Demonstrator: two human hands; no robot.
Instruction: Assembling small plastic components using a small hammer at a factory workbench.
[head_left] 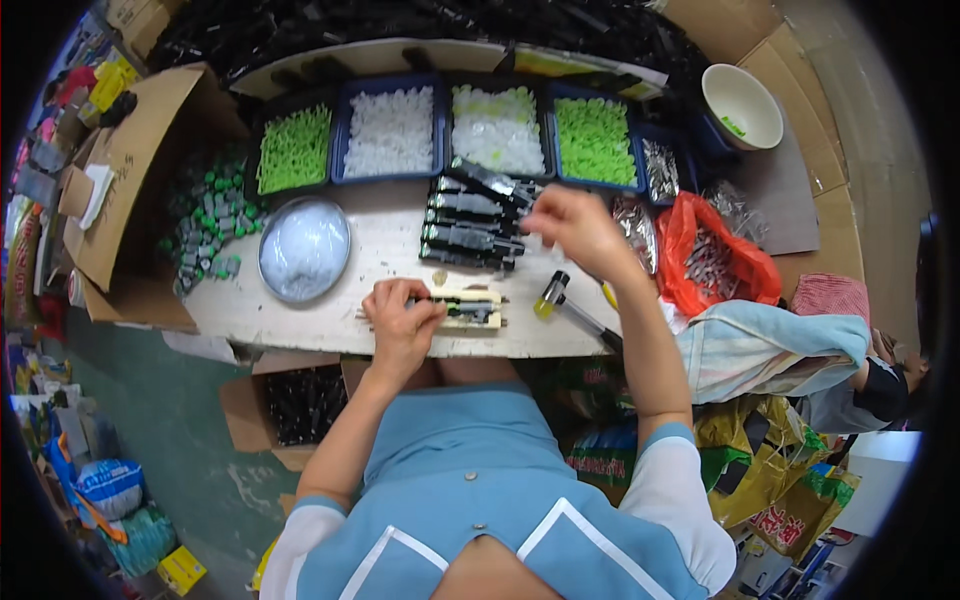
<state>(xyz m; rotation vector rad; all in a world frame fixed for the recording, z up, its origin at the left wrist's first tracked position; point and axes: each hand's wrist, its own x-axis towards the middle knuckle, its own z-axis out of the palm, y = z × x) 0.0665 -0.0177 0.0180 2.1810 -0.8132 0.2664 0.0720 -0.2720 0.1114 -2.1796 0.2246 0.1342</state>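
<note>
My left hand point(400, 322) is at the left end of a small cream-coloured jig point(478, 298) near the table's front edge. Its thumb and fingers are pinched together, and what they grip is hidden. A slim dark part lies along the jig. To the right and farther back, my right hand point(580, 232) is raised beside a stack of black plastic pieces point(465, 236), its fingertips pressed together; whatever is between them is too small to name. Between my right forearm and the jig lies a small hammer point(550, 296) with a yellowish face and dark handle.
Trays of green pieces point(597, 140) and white pieces point(390, 132) line the back. A round metal dish point(304, 250) and a pile of green-and-grey pieces point(212, 225) lie left. Right are a red bag point(682, 222) of small metal parts and a cream bowl point(742, 105).
</note>
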